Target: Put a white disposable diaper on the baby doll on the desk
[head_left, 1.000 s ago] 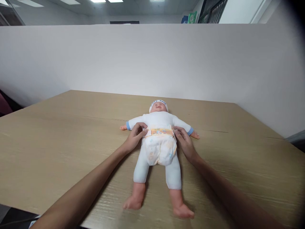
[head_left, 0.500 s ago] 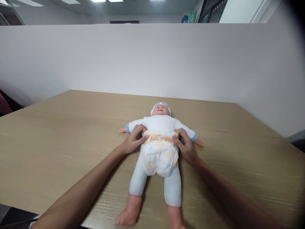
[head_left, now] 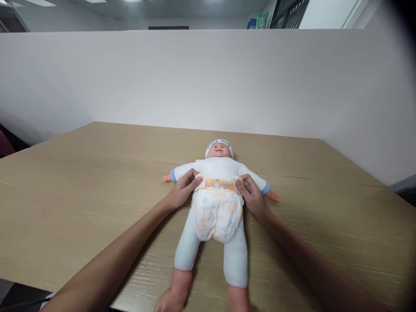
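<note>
Baby doll (head_left: 220,168) lying face-up on tabletop (head_left: 97,195); diaper (head_left: 216,216) covering doll's lower belly and crotch. Left hand (head_left: 185,189): you're pinching waistband corner (head_left: 202,183) at doll's right hip, thumb on top. Right hand (head_left: 255,200): you're pinching opposite corner (head_left: 238,178) at doll's left hip. Best, probably: pulling both corners evenly, holding orange front strip (head_left: 220,184) level across doll's belly, avoiding bunching at doll's thighs.

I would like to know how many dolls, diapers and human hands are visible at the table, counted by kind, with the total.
Doll: 1
Diaper: 1
Human hands: 2 (left hand, right hand)
Total: 4
</note>
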{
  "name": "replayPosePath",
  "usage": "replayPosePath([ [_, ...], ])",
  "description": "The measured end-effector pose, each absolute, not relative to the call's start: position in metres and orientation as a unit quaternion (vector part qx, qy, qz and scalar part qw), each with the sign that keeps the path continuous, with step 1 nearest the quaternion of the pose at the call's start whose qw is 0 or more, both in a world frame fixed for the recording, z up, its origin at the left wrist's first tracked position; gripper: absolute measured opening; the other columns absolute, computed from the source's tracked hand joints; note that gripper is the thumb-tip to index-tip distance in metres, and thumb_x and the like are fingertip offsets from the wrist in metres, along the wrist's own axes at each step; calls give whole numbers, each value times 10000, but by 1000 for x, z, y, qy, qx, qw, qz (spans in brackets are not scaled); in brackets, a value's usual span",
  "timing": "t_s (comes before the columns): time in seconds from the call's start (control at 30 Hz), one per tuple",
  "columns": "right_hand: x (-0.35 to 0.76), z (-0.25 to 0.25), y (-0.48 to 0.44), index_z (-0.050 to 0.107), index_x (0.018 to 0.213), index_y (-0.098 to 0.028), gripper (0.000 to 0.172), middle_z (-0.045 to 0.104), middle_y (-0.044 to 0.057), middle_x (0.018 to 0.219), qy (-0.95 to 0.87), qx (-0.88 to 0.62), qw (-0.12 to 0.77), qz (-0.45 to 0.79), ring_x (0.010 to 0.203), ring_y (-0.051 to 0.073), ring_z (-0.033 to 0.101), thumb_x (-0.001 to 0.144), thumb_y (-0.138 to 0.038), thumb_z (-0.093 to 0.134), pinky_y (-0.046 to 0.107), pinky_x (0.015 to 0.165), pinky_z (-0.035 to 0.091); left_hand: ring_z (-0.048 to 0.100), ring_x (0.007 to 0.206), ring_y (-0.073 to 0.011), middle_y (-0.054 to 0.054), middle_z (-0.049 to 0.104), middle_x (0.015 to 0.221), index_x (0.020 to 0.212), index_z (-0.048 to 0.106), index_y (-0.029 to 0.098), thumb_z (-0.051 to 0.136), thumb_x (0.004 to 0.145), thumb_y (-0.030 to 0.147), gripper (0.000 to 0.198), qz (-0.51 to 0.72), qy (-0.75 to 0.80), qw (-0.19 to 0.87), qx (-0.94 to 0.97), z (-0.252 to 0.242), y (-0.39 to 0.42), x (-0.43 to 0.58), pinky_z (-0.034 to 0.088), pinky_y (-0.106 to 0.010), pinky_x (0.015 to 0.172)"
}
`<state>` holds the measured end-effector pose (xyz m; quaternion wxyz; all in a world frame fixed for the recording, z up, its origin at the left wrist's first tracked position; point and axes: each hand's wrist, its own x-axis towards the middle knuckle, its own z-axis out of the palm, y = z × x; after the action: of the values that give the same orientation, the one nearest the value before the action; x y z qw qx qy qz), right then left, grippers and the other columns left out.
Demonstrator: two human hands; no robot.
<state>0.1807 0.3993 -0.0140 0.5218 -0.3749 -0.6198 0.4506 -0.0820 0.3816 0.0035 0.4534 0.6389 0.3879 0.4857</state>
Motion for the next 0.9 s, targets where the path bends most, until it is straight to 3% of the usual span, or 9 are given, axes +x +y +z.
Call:
replayPosePath([
  [0.4,180,-20,401,613,937,-271,304,613,1,830,-586,-390,564,433,778,202,579,934,-567,677,311,699,492,458,755,-147,13,509,835,915,567,205,630,993,509,321,511,377,471,613,1,384,-81,395,-274,695],
  [0.7,180,-25,404,622,970,-262,275,649,11,866,-595,-396,577,395,842,211,626,968,-533,665,341,775,508,443,745,-151,12,519,839,888,544,211,608,992,550,360,525,410,434,607,-6,387,-78,385,-273,669],
  [0.9,180,-26,401,614,1020,-249,249,662,28,932,-591,-418,608,326,889,223,655,983,-492,655,373,820,534,481,762,-148,13,527,861,975,583,215,596,1015,498,286,532,446,361,623,-7,385,-78,403,-271,694],
])
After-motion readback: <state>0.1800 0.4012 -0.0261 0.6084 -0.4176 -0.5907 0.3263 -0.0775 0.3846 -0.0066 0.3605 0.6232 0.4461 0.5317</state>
